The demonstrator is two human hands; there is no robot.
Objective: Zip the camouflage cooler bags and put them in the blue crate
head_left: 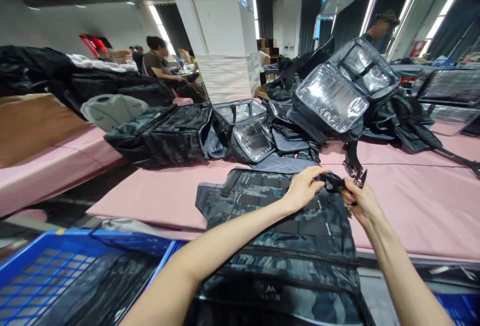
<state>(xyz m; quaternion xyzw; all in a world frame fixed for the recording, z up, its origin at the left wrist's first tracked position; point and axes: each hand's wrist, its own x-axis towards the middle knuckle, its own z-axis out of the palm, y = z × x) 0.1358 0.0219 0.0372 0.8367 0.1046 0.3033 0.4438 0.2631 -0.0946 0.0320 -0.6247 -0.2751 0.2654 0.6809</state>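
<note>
A dark camouflage backpack point(285, 261) lies in front of me, partly on the pink table and running down past its front edge. My left hand point(305, 186) is closed on the bag's upper right edge, its fingertips partly hidden by the fabric. A short black strap point(333, 182) stretches from that corner towards my right hand point(360, 200). The right fingers are curled around small black thread snips point(363, 178), whose pointed tips stick up above the hand. Whether those fingers also pinch the strap's end is hard to make out.
A pink-covered table point(420, 201) spreads beneath the work. Behind the bag are camouflage bags point(176, 136) and silver-lined cooler bags point(330, 98) in a pile. A blue crate point(112, 238) holding dark fabric stands at lower left. A white pillar point(221, 31) rises behind; people sit farther back.
</note>
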